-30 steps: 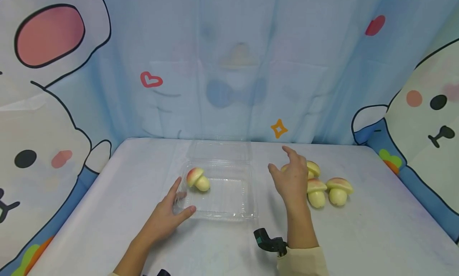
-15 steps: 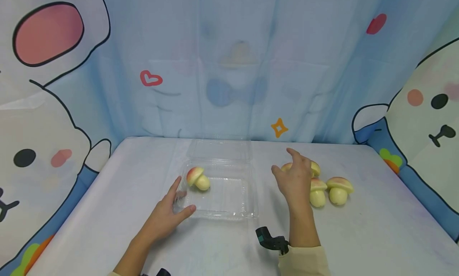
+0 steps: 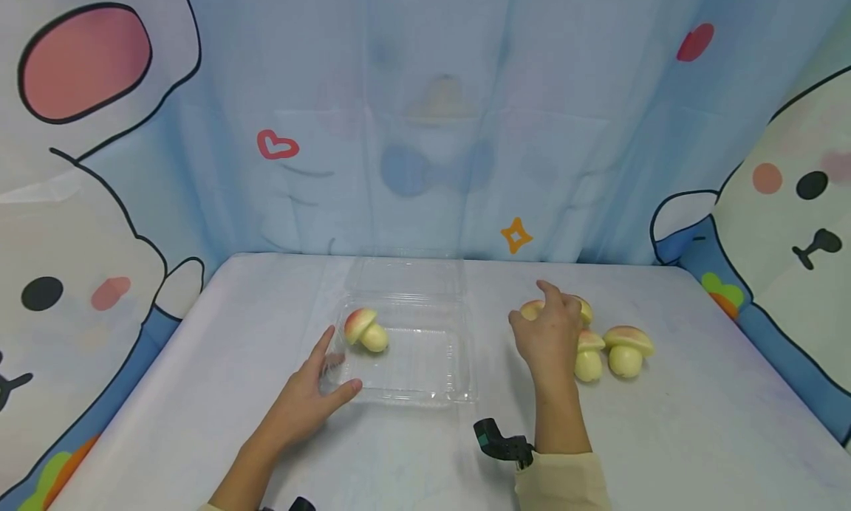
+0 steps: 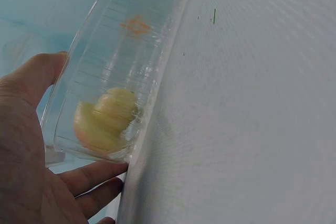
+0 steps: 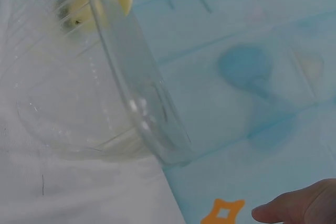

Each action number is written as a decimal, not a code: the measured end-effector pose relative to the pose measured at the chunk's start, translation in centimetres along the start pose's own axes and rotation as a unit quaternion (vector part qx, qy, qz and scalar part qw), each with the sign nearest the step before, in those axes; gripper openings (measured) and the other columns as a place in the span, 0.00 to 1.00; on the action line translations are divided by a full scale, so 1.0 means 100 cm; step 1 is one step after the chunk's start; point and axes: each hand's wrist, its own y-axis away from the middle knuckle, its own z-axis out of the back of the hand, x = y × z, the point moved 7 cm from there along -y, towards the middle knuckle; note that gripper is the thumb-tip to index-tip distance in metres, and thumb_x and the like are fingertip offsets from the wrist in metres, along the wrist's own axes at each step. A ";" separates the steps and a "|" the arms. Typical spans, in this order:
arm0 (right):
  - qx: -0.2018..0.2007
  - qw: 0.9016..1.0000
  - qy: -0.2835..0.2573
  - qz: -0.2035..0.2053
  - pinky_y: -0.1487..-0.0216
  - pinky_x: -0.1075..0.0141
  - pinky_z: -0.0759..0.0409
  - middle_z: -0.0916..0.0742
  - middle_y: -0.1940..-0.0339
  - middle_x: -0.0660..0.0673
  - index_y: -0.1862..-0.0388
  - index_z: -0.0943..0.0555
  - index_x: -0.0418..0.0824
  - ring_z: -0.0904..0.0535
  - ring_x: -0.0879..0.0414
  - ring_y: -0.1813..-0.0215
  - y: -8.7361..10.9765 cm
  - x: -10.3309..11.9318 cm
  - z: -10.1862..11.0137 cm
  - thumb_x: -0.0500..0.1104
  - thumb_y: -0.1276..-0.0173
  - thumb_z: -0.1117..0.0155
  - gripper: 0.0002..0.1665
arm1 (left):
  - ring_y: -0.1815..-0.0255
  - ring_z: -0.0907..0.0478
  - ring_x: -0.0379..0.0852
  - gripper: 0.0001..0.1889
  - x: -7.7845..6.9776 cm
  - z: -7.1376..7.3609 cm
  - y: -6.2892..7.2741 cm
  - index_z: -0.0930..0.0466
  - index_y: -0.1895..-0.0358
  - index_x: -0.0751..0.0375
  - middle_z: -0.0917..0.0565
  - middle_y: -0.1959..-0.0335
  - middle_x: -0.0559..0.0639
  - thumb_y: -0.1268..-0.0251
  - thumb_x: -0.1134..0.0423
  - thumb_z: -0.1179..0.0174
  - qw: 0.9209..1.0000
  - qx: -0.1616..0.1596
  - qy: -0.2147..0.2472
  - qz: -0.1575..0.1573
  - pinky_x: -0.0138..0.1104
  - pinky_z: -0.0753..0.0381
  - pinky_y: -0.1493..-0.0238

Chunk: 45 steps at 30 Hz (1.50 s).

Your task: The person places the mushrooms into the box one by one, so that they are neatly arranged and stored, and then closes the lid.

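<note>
A clear plastic clamshell container [image 3: 425, 399] lies on the table with its lid tipped back. One toy mushroom [image 3: 374, 339], pale yellow with a pink-tinged cap, sits inside at the left; the left wrist view shows this mushroom [image 4: 105, 121] through the wall. My left hand [image 3: 306, 400] rests at the container's near left corner, thumb and fingers spread along two sides. My right hand [image 3: 548, 337] reaches among toy mushrooms [image 3: 625, 352] on the right, thumb and index finger apart. It partly hides several of them, and its other fingers cannot be seen.
A white cloth covers the table [image 3: 691, 437]. Behind it hangs a blue curtain [image 3: 319, 215] with cartoon animals. A black camera mount [image 3: 501, 446] is strapped at my right wrist.
My right hand has moved slightly right and lower, toward the toy mushrooms. The left hand, the container and the mushroom inside stay in place.
</note>
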 end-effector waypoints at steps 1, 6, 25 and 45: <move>0.002 1.000 0.000 -0.002 0.30 0.36 0.33 0.34 0.26 0.24 0.22 0.33 0.36 0.39 0.29 0.25 0.000 -0.001 0.000 0.39 0.34 0.35 0.40 | 0.20 0.37 0.65 0.52 0.000 0.000 0.000 0.58 0.14 0.45 0.25 0.26 0.58 0.32 0.41 0.34 1.000 0.000 0.000 0.000 0.66 0.42 0.24; 0.021 1.000 0.009 -0.007 0.30 0.34 0.35 0.35 0.26 0.22 0.23 0.34 0.35 0.42 0.26 0.24 -0.001 -0.004 -0.003 0.40 0.33 0.36 0.40 | 0.20 0.38 0.65 0.52 -0.001 0.001 0.000 0.59 0.14 0.45 0.25 0.26 0.58 0.31 0.41 0.34 1.000 0.000 0.001 -0.002 0.66 0.42 0.24; 0.026 0.999 0.028 -0.009 0.35 0.31 0.32 0.35 0.28 0.19 0.23 0.35 0.32 0.39 0.22 0.28 -0.005 -0.019 -0.015 0.42 0.33 0.38 0.40 | 0.20 0.37 0.65 0.52 0.002 -0.001 -0.002 0.58 0.14 0.46 0.25 0.26 0.59 0.31 0.41 0.35 1.000 -0.002 0.000 -0.008 0.67 0.42 0.25; 0.028 0.998 0.061 0.008 0.44 0.32 0.27 0.34 0.29 0.21 0.27 0.31 0.32 0.35 0.21 0.34 -0.002 -0.026 -0.025 0.38 0.34 0.42 0.36 | 0.20 0.37 0.65 0.52 0.004 -0.001 -0.003 0.58 0.14 0.45 0.25 0.26 0.58 0.32 0.40 0.35 1.000 -0.002 -0.005 -0.006 0.67 0.42 0.25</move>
